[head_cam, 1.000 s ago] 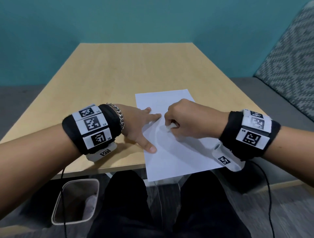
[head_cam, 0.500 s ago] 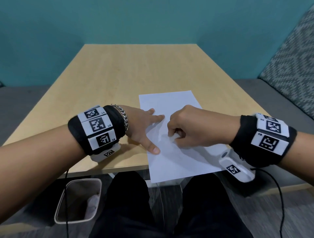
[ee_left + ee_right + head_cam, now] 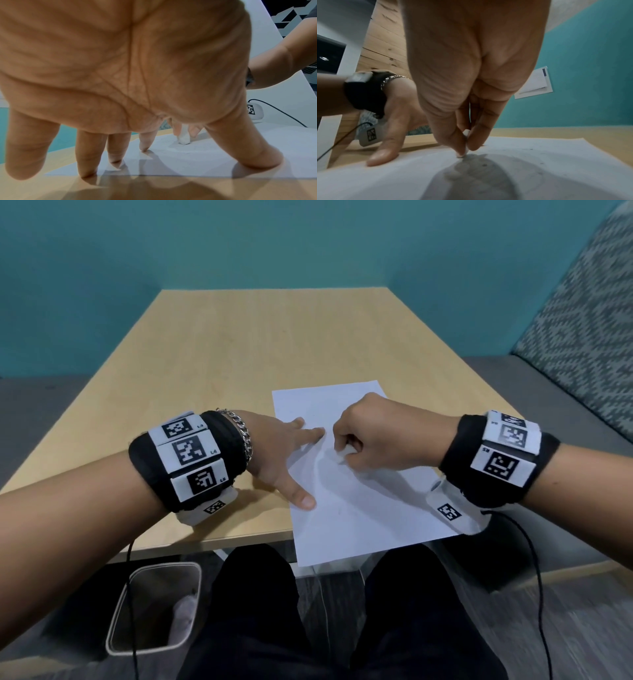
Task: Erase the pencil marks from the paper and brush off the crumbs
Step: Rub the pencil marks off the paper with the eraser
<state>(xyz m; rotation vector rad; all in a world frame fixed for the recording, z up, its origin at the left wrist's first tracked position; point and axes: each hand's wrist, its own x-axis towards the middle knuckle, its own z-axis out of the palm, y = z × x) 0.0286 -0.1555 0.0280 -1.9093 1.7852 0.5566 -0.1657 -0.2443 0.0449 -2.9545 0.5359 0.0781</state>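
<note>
surface: light wood table (image 3: pixel 239 364) | on it: white paper (image 3: pixel 359 515) at 5 o'clock, lying flat, its near edge overhanging the table's front edge | left hand (image 3: pixel 274 453) rests spread at the paper's 9 o'clock edge, some fingertips on wood, others on the sheet | few dark crumbs (image 3: pixel 530 149) on paper

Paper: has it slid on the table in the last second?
No. The paper overhangs the table's near edge just as before, pinned by the left hand.

White paper (image 3: pixel 356 508) flat on table, near edge overhanging; white eraser (image 3: pixel 463 152) tip touching.
</note>
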